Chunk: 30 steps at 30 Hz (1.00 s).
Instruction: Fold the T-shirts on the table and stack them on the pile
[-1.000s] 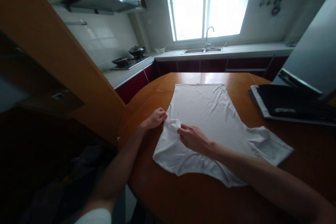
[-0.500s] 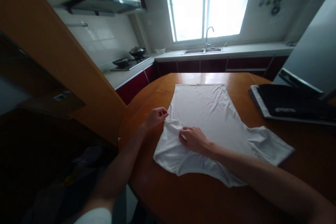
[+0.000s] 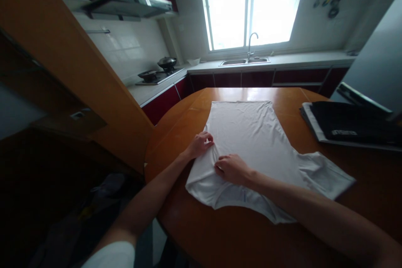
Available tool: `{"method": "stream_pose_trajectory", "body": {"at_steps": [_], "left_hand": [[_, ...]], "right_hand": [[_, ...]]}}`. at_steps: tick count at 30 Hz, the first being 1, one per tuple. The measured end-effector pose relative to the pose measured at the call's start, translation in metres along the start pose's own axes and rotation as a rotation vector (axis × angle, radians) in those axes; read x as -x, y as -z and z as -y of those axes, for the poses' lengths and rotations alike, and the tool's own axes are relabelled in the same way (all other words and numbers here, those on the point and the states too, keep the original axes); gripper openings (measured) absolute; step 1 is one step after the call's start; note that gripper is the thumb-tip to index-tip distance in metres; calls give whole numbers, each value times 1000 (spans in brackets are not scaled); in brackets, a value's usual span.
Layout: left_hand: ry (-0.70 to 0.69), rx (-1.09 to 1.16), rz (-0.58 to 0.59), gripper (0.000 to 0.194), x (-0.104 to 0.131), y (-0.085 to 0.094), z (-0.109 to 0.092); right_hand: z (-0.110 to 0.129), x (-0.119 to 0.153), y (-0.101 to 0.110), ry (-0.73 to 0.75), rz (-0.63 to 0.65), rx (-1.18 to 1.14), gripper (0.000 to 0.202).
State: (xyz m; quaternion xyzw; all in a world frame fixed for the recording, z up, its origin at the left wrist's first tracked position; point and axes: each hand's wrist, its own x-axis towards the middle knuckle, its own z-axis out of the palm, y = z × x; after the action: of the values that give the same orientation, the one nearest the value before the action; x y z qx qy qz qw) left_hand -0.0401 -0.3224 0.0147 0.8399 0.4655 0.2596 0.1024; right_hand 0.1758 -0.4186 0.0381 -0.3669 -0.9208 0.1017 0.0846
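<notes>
A white T-shirt (image 3: 251,134) lies spread on the wooden table, its neckline towards me and its hem at the far side. On the right its sleeve sticks out flat; the left sleeve side is folded inward. My left hand (image 3: 202,144) pinches the shirt's left edge, pulling up a small ridge of cloth. My right hand (image 3: 231,168) rests on the shirt just above the neckline, fingers curled together on a fold of the fabric. The cloth between the two hands is creased.
The round-edged wooden table (image 3: 176,125) carries a folded black-and-white garment stack (image 3: 348,123) at the right. Behind it run a counter with a sink (image 3: 245,62) and a stove with pans (image 3: 157,74). A wooden panel (image 3: 103,88) stands at the left.
My left hand has moved right, bringing the shirt's left edge inward over the body of the shirt. My right hand has stayed at nearly the same spot. The view has shifted slightly.
</notes>
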Motion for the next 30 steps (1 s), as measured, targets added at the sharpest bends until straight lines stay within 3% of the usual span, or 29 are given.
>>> {"method": "stream_pose_trajectory", "body": {"at_steps": [3,7,11,13,15,19,22,26,30], "left_hand": [[23,-50,29,8,0,0,-1],[-14,2,-101,18,-2,7,-1],[-31,80,-130,18,-2,20,5],[10,93,-122,20,-1,28,8],[77,126,-186,24,0,37,7],[140,227,-301,28,3,55,-11],[78,189,-186,26,18,58,-32],[-31,43,55,34,57,42,-43],[-12,-68,282,52,87,33,-33]], "right_hand": [[1,0,-1,-42,-34,1,35],[2,0,0,-140,-144,-13,29],[0,0,1,-128,-104,-22,26],[-1,0,0,-127,-97,-29,26],[-1,-1,-3,-109,-134,-34,26],[-4,-3,-10,-76,-150,-38,24],[-6,-5,-11,-82,-230,-49,23],[-10,-7,-14,-41,-358,-65,28],[-14,-9,-25,24,-267,-90,48]]}}
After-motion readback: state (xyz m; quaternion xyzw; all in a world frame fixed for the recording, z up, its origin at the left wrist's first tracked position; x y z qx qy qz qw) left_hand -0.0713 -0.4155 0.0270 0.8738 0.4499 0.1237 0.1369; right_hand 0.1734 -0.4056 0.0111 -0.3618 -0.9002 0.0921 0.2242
